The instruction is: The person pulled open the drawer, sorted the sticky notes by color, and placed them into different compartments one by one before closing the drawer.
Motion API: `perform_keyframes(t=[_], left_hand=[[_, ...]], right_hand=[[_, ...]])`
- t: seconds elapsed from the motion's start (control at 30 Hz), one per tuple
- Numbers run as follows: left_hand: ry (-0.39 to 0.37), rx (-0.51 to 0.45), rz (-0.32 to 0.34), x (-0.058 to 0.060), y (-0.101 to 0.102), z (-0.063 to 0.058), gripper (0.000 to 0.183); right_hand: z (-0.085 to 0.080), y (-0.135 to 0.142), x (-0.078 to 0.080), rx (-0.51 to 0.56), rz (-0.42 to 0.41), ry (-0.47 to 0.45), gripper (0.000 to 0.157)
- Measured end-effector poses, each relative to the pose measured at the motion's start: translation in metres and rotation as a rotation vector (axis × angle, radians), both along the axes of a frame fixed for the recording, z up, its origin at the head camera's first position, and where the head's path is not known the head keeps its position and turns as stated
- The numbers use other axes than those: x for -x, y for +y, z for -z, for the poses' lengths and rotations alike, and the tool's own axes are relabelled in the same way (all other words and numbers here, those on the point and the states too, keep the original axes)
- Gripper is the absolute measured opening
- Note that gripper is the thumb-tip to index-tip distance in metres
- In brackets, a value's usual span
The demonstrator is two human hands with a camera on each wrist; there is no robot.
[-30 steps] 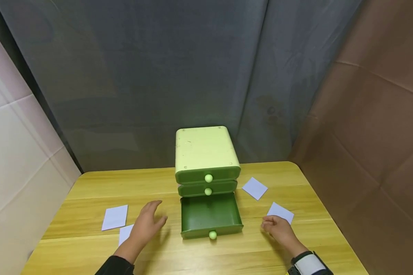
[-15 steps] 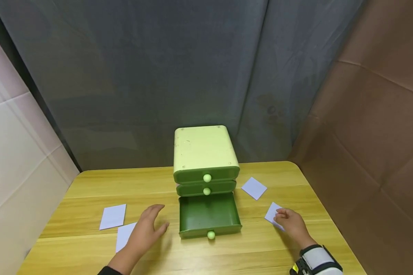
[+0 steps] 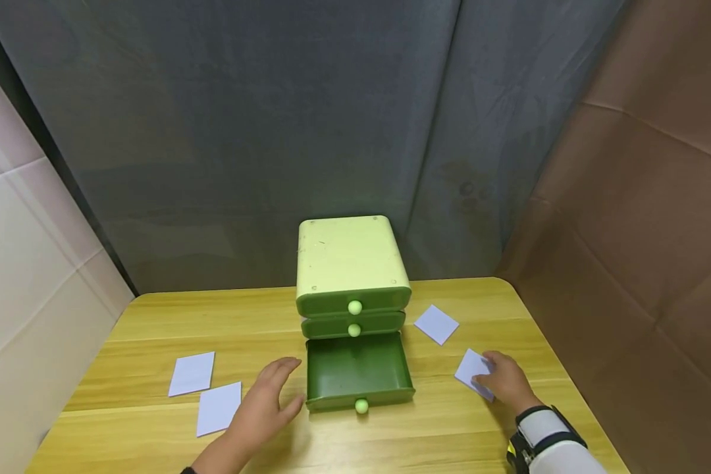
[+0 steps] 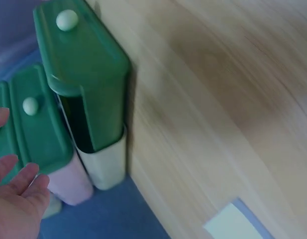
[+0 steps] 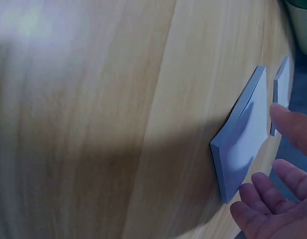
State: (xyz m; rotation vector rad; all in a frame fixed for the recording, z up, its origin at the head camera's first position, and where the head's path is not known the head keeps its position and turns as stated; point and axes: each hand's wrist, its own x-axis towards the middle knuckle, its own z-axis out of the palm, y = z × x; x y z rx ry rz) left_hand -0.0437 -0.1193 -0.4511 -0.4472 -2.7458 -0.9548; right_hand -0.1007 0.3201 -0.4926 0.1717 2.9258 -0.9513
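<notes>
A small chest (image 3: 353, 253) with a pale green top and green drawer fronts stands mid-table. Its bottom drawer (image 3: 358, 368) is pulled out, and nothing shows inside. My left hand (image 3: 261, 411), fingers spread, hovers left of that drawer and holds nothing. On the right, my right hand (image 3: 505, 382) is at a white square note pad (image 3: 471, 370). In the right wrist view this note pad (image 5: 243, 142) lies flat, with my relaxed thumb and fingers (image 5: 265, 191) around its far side, not closed on it. Whether they touch it I cannot tell.
Another white pad (image 3: 436, 324) lies right of the chest. Two more, one farther (image 3: 191, 374) and one nearer pad (image 3: 219, 408), lie left of my left hand. A dark curtain (image 3: 272, 131) hangs behind the table (image 3: 225, 313), with a brown cloth (image 3: 646, 263) at right.
My right hand has shifted rightward and stands over the right edge of the nearer right pad, uncovering its left part. My left hand has moved right, toward the pulled-out drawer, uncovering the near left pad.
</notes>
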Motion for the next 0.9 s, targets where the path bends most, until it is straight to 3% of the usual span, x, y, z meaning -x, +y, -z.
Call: perform_keyframes(t=[0.33, 0.57, 0.9], left_hand=[[0.036, 0.01, 0.13, -0.01, 0.024, -0.011, 0.052], [0.045, 0.027, 0.216, -0.011, 0.038, -0.014, 0.053], [0.052, 0.033, 0.289, -0.006, 0.058, -0.012, 0.052]], right_hand=[[0.005, 0.006, 0.01, -0.089, -0.048, -0.023, 0.064], [0.01, 0.011, 0.018, -0.161, -0.064, -0.036, 0.062], [0.006, 0.012, 0.024, -0.213, -0.055, -0.086, 0.062]])
